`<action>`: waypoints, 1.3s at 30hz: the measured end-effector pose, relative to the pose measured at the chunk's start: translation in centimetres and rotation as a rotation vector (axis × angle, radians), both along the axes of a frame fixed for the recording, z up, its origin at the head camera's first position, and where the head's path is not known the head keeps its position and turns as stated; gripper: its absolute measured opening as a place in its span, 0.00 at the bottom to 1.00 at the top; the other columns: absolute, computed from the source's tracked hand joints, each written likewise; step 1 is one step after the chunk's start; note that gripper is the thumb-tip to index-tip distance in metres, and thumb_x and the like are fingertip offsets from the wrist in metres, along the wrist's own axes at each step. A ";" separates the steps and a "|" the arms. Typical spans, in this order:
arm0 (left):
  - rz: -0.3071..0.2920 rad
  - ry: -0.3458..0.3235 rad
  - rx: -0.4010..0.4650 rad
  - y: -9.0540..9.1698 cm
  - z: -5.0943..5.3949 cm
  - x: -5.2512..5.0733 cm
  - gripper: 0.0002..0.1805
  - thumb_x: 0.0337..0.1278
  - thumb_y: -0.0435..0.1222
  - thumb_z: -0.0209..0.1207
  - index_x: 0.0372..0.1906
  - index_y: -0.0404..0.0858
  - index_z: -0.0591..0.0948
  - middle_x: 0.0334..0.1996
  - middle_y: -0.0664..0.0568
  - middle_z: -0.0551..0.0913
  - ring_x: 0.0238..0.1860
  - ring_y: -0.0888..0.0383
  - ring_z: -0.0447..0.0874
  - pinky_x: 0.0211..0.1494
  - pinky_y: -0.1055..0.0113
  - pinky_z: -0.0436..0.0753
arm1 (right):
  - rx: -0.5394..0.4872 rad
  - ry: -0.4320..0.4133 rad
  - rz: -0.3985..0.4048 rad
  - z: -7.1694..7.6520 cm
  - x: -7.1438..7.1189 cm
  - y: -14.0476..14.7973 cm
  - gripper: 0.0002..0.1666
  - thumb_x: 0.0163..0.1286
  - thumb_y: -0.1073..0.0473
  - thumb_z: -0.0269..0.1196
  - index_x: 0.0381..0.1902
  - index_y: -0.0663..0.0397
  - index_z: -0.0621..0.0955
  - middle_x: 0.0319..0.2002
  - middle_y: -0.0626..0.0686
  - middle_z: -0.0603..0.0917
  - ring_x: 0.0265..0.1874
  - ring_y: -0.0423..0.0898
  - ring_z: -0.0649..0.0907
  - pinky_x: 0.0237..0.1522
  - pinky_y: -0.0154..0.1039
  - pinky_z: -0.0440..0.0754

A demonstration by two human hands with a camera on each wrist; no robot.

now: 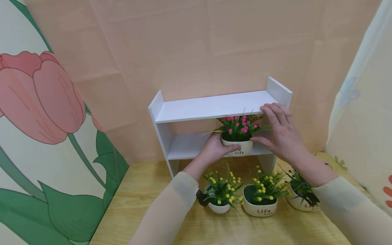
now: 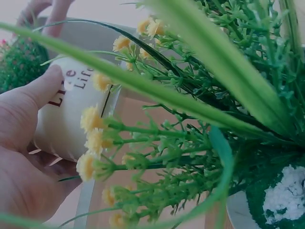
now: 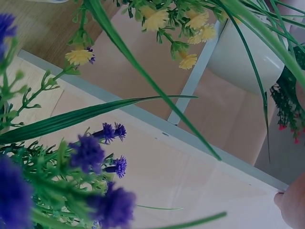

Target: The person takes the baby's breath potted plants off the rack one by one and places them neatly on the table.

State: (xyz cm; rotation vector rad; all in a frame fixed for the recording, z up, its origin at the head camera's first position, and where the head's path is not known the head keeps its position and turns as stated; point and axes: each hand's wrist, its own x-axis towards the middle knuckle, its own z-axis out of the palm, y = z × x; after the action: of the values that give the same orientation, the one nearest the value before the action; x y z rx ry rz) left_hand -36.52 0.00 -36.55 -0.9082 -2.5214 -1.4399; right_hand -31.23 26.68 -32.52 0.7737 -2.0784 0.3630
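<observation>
My left hand (image 1: 213, 148) grips a white oval pot (image 1: 246, 148) with pink flowers (image 1: 244, 129), its thumb lying across the printed front. That pot is at the middle board (image 1: 183, 144) of a white shelf unit, under the top board (image 1: 211, 105); whether its base touches the board is hard to tell. In the left wrist view, the hand (image 2: 24, 143) is around the lettered pot (image 2: 71, 121). My right hand (image 1: 284, 136) has its fingers extended at the top board's front edge near the right side panel, with the thumb by the pot's right rim.
Below, on the wooden table (image 1: 134, 200), stand a small white pot (image 1: 219, 208) and an oval pot (image 1: 260, 210), both with yellow flowers. A pot with dark blue flowers (image 1: 295, 200) sits partly behind my right forearm. Behind the unit hangs a pinkish backdrop (image 1: 214, 51).
</observation>
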 end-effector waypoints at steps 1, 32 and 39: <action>0.005 -0.001 -0.002 -0.1 0.0 0.1 0.49 0.63 0.49 0.80 0.85 0.56 0.67 0.78 0.62 0.72 0.77 0.59 0.72 0.80 0.54 0.71 | 0.002 -0.003 -0.001 0.0 0.0 0.0 0.66 0.56 0.41 0.80 0.83 0.63 0.63 0.79 0.69 0.64 0.79 0.70 0.59 0.86 0.54 0.50; 0.123 -0.073 -0.015 -4.4 -0.3 4.9 0.51 0.58 0.55 0.82 0.82 0.42 0.72 0.68 0.50 0.79 0.65 0.52 0.82 0.67 0.51 0.84 | -0.002 -0.016 -0.004 0.1 0.3 0.0 0.68 0.53 0.49 0.87 0.83 0.65 0.63 0.78 0.70 0.64 0.79 0.71 0.59 0.86 0.56 0.50; 0.141 -0.101 -0.017 -5.3 -0.8 5.7 0.52 0.57 0.57 0.81 0.81 0.42 0.71 0.68 0.51 0.79 0.66 0.51 0.81 0.68 0.50 0.83 | -0.012 -0.005 -0.008 0.1 0.2 -0.2 0.66 0.72 0.13 0.51 0.82 0.65 0.65 0.78 0.69 0.65 0.79 0.70 0.60 0.86 0.54 0.51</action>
State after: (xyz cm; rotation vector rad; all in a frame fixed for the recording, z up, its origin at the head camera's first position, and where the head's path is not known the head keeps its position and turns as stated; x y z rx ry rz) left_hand -30.84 -5.34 -37.32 -0.6598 -2.6137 -1.4578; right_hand -31.08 26.47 -32.39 0.7579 -2.0811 0.3734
